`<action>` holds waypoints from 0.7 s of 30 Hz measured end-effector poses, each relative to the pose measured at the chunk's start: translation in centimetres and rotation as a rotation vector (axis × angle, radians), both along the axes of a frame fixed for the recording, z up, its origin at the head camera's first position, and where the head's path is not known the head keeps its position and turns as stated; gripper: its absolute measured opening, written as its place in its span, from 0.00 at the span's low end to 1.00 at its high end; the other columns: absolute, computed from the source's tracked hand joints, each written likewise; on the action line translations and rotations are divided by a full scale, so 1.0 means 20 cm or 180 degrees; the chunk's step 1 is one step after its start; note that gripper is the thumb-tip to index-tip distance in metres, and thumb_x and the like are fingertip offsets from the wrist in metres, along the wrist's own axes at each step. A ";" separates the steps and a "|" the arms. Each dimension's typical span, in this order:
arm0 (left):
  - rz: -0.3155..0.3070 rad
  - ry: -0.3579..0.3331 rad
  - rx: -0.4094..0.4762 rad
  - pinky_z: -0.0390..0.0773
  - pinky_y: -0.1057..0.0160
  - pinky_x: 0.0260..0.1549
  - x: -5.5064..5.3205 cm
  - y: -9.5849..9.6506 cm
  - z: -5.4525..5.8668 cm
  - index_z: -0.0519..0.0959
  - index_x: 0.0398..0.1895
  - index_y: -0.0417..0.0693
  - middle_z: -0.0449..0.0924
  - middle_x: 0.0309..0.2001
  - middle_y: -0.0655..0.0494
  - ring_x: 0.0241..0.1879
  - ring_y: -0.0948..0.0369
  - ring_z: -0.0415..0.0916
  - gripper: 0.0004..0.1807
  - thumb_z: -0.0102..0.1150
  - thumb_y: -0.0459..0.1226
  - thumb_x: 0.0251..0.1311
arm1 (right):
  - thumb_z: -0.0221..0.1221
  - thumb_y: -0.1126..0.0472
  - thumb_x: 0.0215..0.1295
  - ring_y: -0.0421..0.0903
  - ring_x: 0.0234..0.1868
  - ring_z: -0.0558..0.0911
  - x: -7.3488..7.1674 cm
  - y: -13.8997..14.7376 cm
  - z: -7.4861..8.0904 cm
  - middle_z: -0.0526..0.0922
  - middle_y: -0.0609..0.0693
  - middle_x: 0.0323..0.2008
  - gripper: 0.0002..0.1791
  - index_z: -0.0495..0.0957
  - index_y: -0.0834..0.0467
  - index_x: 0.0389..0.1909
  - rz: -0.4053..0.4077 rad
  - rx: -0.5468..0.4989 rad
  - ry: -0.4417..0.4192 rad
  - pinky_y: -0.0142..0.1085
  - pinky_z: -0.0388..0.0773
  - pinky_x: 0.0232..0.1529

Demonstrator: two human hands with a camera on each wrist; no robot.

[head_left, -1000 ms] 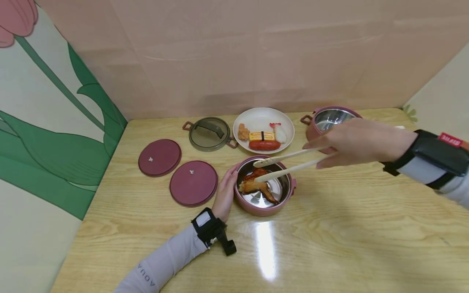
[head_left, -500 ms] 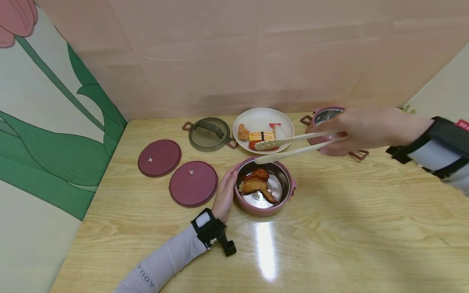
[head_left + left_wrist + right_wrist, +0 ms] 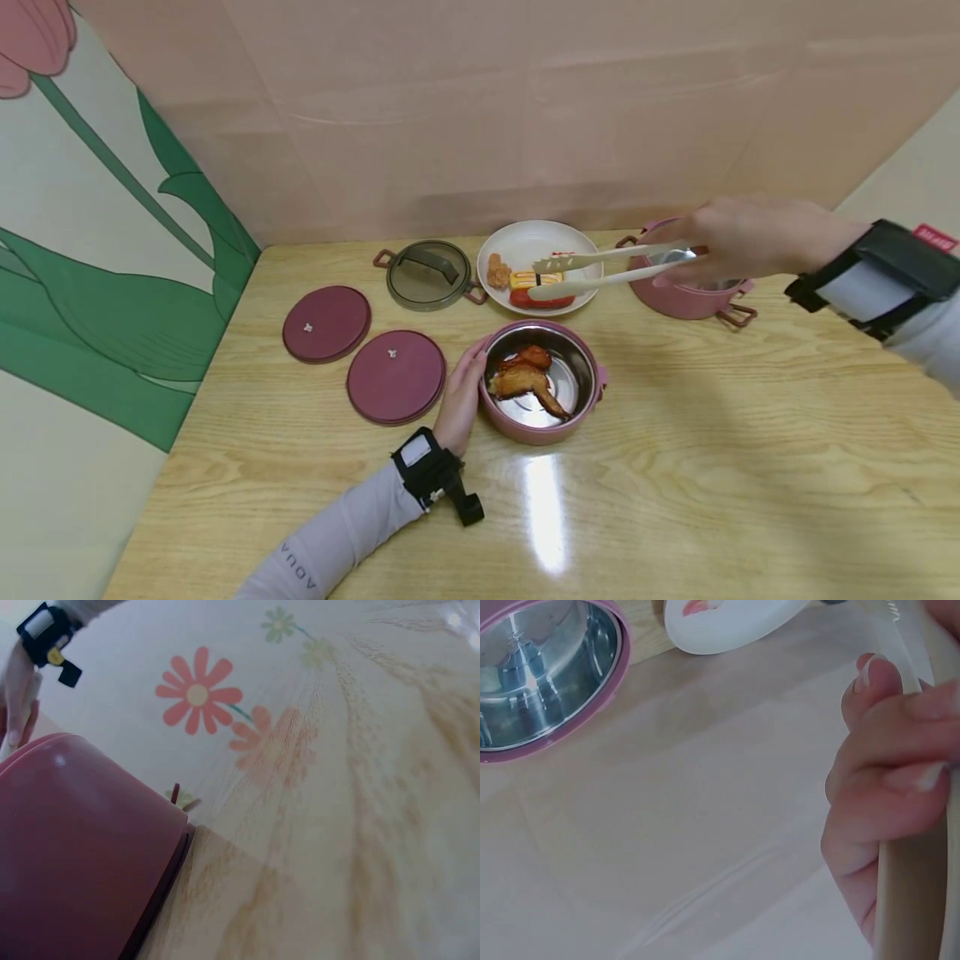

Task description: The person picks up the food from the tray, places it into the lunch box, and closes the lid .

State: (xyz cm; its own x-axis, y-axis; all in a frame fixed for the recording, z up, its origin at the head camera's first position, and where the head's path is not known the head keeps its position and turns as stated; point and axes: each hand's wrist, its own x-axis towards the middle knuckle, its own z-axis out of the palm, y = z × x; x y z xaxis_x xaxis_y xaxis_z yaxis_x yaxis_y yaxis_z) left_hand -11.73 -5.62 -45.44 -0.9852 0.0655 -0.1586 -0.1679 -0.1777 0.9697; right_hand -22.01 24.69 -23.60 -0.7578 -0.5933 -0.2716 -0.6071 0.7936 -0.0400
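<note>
My left hand point(image 3: 460, 396) rests along the left wall of a pink pot point(image 3: 542, 434), its fingers looking fairly straight. Two browned pieces like chicken wings point(image 3: 522, 382) lie inside. In the left wrist view the pot's wall point(image 3: 90, 840) fills the left side. My right hand point(image 3: 731, 237) grips pale tongs point(image 3: 611, 279) whose tips stand apart over a white plate point(image 3: 592, 242). Below the tips are a yellow egg sushi piece point(image 3: 557, 277) and a red sausage point(image 3: 558, 302). Fried chicken point(image 3: 497, 272) sits at the plate's left; the shrimp sushi is mostly hidden.
A second pink pot point(image 3: 682, 304), steel inside, stands behind my right hand. Left of the plate lies a glass lid point(image 3: 420, 283) with a dark handle. Two maroon round lids point(image 3: 330, 321) lie on the wooden table at left. A wall rises behind the table.
My right hand has carried the tongs up and away from the first pot, to over the plate. The wing pieces stay in the pot. My left hand keeps its place.
</note>
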 end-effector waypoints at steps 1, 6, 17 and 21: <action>0.0000 -0.0001 -0.0006 0.50 0.49 0.75 0.00 0.00 0.00 0.63 0.73 0.47 0.61 0.73 0.49 0.75 0.53 0.52 0.26 0.39 0.46 0.77 | 0.64 0.45 0.63 0.36 0.19 0.74 -0.01 0.00 0.00 0.86 0.53 0.42 0.30 0.75 0.53 0.64 -0.0009 -0.0004 -0.0011 0.31 0.69 0.17; -0.0006 -0.0011 -0.0008 0.50 0.49 0.75 0.01 0.00 0.00 0.63 0.73 0.47 0.61 0.73 0.48 0.75 0.52 0.52 0.26 0.38 0.45 0.77 | 0.62 0.40 0.63 0.37 0.27 0.78 -0.05 0.00 -0.02 0.84 0.57 0.52 0.33 0.75 0.54 0.64 -0.0016 -0.0029 -0.0020 0.33 0.72 0.23; -0.0016 0.0037 0.0023 0.50 0.49 0.75 0.01 0.00 0.00 0.62 0.73 0.46 0.61 0.73 0.48 0.75 0.52 0.52 0.26 0.38 0.45 0.77 | 0.64 0.45 0.63 0.39 0.26 0.79 -0.13 -0.01 -0.08 0.86 0.55 0.45 0.29 0.78 0.57 0.60 -0.0017 -0.0177 -0.0073 0.34 0.76 0.24; -0.0025 0.0061 0.0032 0.50 0.49 0.75 0.00 0.00 0.00 0.62 0.73 0.46 0.61 0.73 0.48 0.75 0.52 0.52 0.26 0.38 0.45 0.77 | 0.64 0.44 0.63 0.40 0.27 0.80 -0.16 0.00 -0.10 0.85 0.59 0.48 0.31 0.77 0.61 0.60 0.0024 -0.0211 -0.0077 0.36 0.78 0.27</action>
State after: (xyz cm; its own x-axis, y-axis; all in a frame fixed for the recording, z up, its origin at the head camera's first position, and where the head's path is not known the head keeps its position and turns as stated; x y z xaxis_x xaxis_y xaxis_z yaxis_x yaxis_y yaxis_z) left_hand -11.64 -5.58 -45.40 -0.9875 0.0748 -0.1388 -0.1506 -0.1861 0.9709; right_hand -25.29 24.59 -25.62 -0.7469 -0.6163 -0.2495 -0.6112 0.7842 -0.1071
